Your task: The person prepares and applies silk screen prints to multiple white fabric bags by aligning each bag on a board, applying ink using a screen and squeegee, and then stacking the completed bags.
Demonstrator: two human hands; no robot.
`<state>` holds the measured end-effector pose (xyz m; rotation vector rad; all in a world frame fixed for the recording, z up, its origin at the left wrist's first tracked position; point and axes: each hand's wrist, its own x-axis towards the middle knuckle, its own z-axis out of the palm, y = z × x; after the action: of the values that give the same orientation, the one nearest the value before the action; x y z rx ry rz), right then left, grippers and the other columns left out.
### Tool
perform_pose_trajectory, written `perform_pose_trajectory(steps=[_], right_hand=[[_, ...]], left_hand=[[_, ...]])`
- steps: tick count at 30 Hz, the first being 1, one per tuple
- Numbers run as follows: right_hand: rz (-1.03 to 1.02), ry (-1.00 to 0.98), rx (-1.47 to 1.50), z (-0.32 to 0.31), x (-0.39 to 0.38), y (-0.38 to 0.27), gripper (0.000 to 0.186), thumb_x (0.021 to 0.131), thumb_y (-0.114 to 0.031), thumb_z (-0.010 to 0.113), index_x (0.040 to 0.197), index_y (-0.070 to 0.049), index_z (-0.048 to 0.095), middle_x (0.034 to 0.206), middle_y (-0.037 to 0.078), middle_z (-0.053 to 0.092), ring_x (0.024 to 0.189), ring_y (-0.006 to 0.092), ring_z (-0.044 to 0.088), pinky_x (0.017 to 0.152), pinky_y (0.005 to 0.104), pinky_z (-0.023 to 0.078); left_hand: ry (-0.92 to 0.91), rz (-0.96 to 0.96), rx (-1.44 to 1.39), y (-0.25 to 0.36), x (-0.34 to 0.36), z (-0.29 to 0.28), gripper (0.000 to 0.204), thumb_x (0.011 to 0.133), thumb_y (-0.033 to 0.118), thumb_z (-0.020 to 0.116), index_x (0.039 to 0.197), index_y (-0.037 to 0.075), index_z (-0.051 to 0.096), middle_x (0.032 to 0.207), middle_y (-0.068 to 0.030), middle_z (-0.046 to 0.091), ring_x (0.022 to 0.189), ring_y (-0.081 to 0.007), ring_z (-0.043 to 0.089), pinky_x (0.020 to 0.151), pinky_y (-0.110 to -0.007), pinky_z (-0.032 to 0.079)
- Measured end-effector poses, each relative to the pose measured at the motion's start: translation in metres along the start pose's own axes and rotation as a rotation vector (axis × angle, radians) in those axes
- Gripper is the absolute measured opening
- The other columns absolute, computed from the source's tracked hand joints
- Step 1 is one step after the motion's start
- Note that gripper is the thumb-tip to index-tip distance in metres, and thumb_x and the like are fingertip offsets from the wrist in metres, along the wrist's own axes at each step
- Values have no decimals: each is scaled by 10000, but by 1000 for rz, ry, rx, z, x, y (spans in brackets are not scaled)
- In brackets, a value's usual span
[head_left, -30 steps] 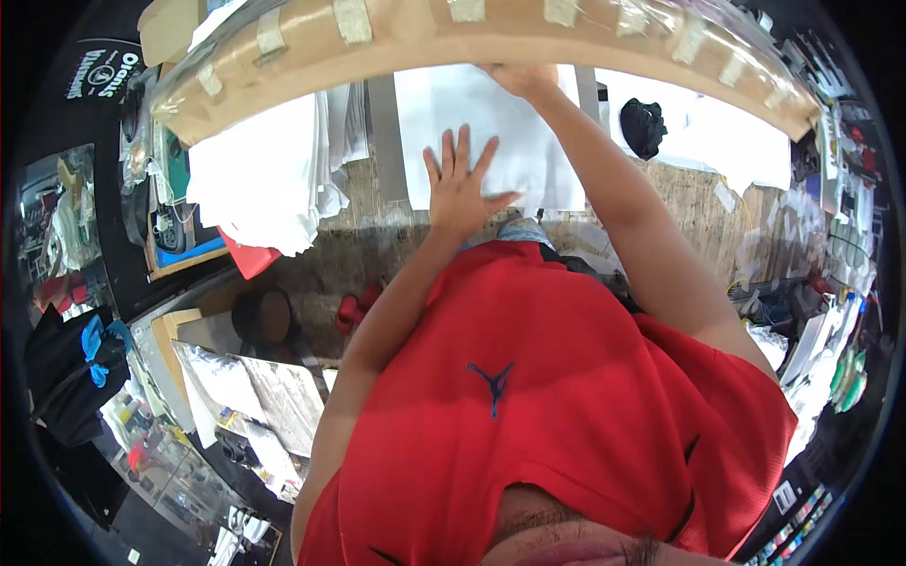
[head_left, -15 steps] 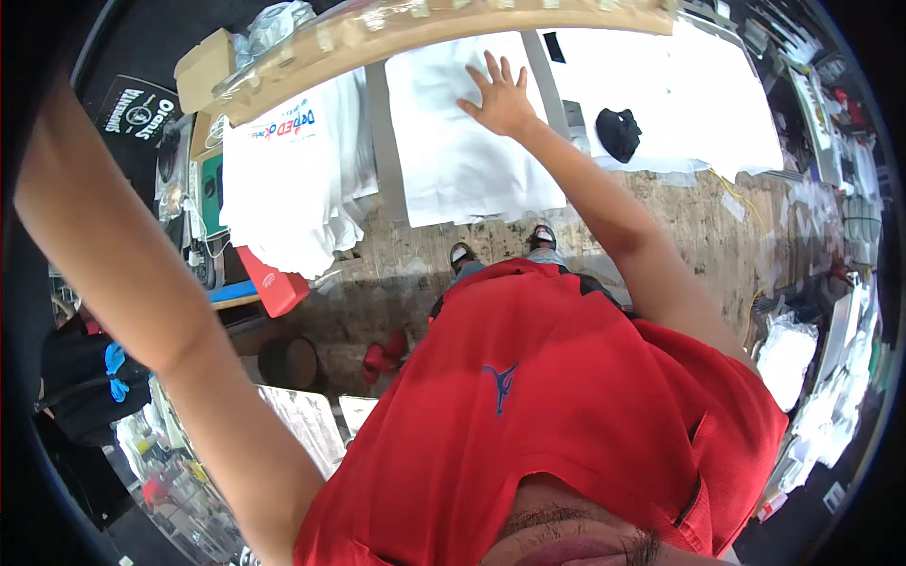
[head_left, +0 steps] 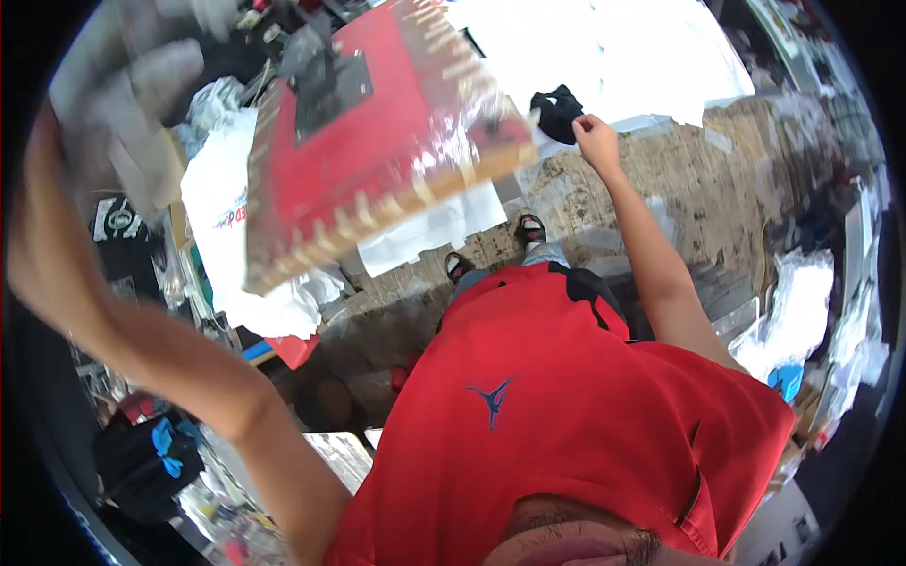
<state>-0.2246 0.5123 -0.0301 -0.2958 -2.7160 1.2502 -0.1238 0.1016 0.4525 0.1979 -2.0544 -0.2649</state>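
The right hand (head_left: 600,143) is right at the crumpled black bundle (head_left: 557,111) — up top, a little right of centre in the frame — with the bundle just to the left of the fingers and slightly above. Thumb and forefinger are drawn together, pinching its right edge by the look of it. It's scrunched so roundly that I can't pick out a long axis. The left forearm (head_left: 49,226) reaches up the far left of the frame, the left hand lost in blur, so I can't tell its state. The taped red frame (head_left: 377,170) slants between them — the right is plainly nearer.
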Motion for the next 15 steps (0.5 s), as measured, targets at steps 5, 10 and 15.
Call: perform_pose_trajectory(steps=[5,10,15], right_hand=[[-220,60,-75,37,74,-8,176,851,-182,671,897,-22,728,900,198,711,884,340,693,804,423,540],[-75,-38,-108,73,181,16,244,843,-243,724,1015,-69,721,951,192,712,968,352,677,908,420,527],[-133,-183,-538,98,226,33,501,733,-338,845,1140,-112,659,1064,204,657,972,371,666,925,412,535]], left_hand=[[-1097,390,-477,-19,-159,37,480,697,418,850,711,37,558,653,-87,478,606,-304,473,562,-393,365],[-1011,232,-404,-52,-273,105,415,809,247,791,612,74,470,597,-84,443,553,-274,489,516,-405,359],[-949,220,-362,-65,-286,115,375,831,112,771,602,95,474,585,-68,446,509,-257,475,487,-398,338]])
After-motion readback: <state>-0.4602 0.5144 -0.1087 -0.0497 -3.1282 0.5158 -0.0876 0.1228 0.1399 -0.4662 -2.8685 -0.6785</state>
